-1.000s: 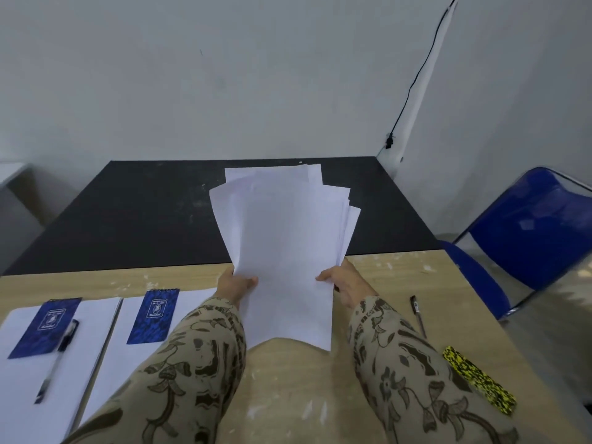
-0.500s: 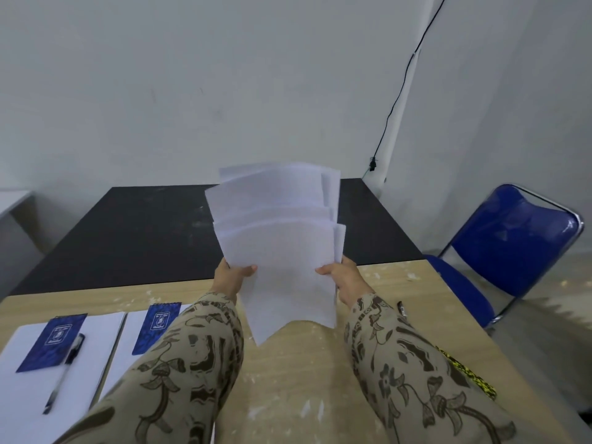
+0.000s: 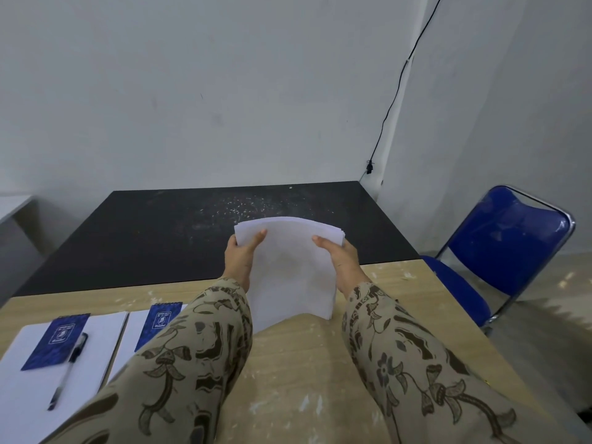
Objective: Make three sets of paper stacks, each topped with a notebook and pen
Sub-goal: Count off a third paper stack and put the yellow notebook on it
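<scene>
The left hand (image 3: 242,256) and the right hand (image 3: 343,256) grasp the side edges of a paper stack (image 3: 291,280), thumbs on its near face. The stack stands upright between them, its lower corner touching the wooden table (image 3: 304,373). Left of the left hand lies a near notebook (image 3: 158,325) on paper. Farther left, a far notebook (image 3: 57,341) and a pen (image 3: 69,368) lie on paper.

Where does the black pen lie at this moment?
In the head view, the pen lies at the lower left on the leftmost paper stack, along the right edge of the blue notebook on that stack.
</scene>
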